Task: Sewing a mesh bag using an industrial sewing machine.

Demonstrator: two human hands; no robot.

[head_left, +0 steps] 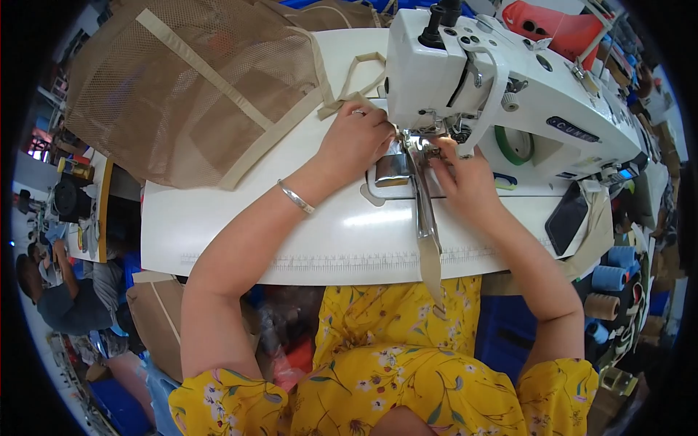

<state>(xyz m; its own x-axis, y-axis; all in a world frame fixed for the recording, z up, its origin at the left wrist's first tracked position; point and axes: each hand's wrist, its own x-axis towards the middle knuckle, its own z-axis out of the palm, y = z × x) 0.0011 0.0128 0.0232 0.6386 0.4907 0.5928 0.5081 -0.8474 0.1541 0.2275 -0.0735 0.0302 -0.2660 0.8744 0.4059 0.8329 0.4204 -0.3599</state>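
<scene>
My left hand point(352, 145) is curled beside the sewing machine's needle area, its fingertips hidden at the metal plate; a beige binding strip point(367, 59) loops up behind it. My right hand point(462, 182) has bent fingers at a chrome tape-folder attachment point(423, 196) under the white sewing machine's point(418, 80) head. What either hand pinches is too small or hidden to make out. Beige tape point(430, 269) hangs from the folder over the table's front edge. A brown mesh piece with beige trim point(174, 94) lies left of the machine on the white table point(240, 203).
A black phone point(563, 218) lies at the table's right, beside a green roll point(509, 152). Thread cones point(607, 280) stand off the right edge. A co-worker point(65, 291) sits at another bench at far left. A brown fabric piece point(156, 316) hangs below the table's left.
</scene>
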